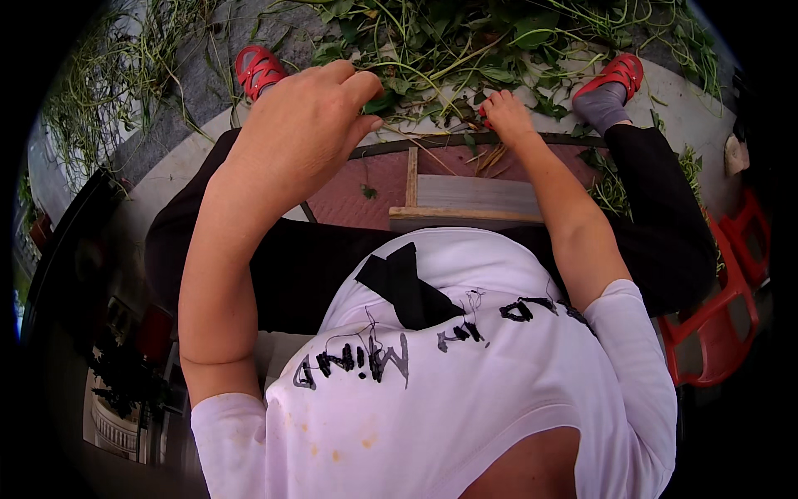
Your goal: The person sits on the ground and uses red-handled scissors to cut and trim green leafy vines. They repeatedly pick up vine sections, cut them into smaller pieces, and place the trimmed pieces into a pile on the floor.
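My left hand (320, 112) is raised above the near edge of a heap of green vines and leaves (432, 50). Its fingers curl toward the thumb, and whatever they may hold is hidden from this side. Farther right, my right hand (509, 116) is down by the near edge of the same heap, with its fingers closed. A small red thing (484, 115) shows at its fingertips, too little of it visible to tell its kind. Loose stems and leaves lie between the two hands.
My feet, in red sandals (259, 71), stand at either side of the heap. Long thin green stems (108, 100) spread over the left. A wooden-edged grey board (474, 193) lies before my lap on reddish paving (349, 179). Red plastic chairs (719, 341) stand at right.
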Demonstrator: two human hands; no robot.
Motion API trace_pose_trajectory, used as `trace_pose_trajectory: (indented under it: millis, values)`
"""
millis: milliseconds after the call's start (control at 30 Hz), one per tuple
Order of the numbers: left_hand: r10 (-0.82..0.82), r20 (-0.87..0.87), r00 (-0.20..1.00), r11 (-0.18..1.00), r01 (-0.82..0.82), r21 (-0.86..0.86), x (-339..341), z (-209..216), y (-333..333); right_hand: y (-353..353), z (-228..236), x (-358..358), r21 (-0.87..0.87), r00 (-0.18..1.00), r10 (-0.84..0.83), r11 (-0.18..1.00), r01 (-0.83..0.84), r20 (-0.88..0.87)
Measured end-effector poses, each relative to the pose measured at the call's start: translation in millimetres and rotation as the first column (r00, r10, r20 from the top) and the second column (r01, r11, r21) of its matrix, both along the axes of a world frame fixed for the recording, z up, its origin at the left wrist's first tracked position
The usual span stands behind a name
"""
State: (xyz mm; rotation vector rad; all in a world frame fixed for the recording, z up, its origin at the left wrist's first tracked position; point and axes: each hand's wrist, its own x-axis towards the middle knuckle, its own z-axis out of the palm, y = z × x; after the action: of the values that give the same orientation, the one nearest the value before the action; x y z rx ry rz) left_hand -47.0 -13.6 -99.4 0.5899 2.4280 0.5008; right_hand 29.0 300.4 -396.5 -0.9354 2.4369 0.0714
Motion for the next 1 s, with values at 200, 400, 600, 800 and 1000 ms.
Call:
trace_pose_trajectory:
  millis: [200, 400, 600, 800, 1000]
  values:
    - [-0.006, 0.076, 0.997, 0.997, 0.0, 0.074, -3.1, -0.9, 4.0, 5.1, -3.6, -9.4, -0.036, 0.992, 0.123, 0.992, -0.123, -0.005]
    - [0.017, 0.401, 0.916, 0.868, -0.213, 0.448, 1.0, 3.5, 12.0, 3.6, -6.1, -8.9, -0.032, 0.994, 0.104, 0.994, -0.103, 0.029]
    - [-0.35, 0.702, 0.62, 0.576, -0.448, 0.684, 23.5, 21.6, 33.3, 6.8, 30.4, -33.7, 0.145, 0.973, 0.116, 0.979, -0.146, 0.197]
    - [-0.54, 0.652, 0.533, 0.536, -0.38, 0.754, 46.4, 33.9, 40.6, 32.6, 98.4, -63.2, 0.358, 0.953, 0.176, 0.898, -0.258, 0.244]
    - [-0.503, 0.636, 0.585, 0.57, -0.328, 0.753, 53.1, 37.7, 43.3, 48.0, 180.5, -56.4, 0.386, 0.991, -0.075, 0.922, 0.026, 0.112]
